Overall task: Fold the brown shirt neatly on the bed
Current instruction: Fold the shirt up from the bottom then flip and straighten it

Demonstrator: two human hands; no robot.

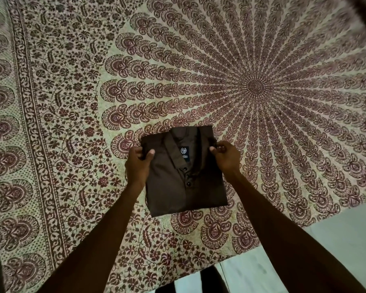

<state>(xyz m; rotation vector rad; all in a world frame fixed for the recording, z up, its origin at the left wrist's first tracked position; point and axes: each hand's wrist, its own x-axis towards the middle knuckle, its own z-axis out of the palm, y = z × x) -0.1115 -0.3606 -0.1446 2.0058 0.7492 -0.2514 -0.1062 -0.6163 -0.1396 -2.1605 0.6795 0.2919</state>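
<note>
Both arms reach forward, bare. The left hand (138, 163) pinches the left edge of the folded brown shirt (184, 187) near its shoulder, thumb on top, fingers curled beneath. The right hand (225, 158) grips the opposite edge, fingers curled, at the same height.

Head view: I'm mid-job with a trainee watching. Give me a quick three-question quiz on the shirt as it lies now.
1. True or false: the brown shirt lies folded into a compact rectangle on the patterned bedspread, collar side facing up.
2. Where do the left grip and right grip pinch it? A) the bottom hem B) the side edges near the collar C) the buttons
3. How many buttons show below the neck label?
Key: 1 true; 2 B; 3 two.
</note>
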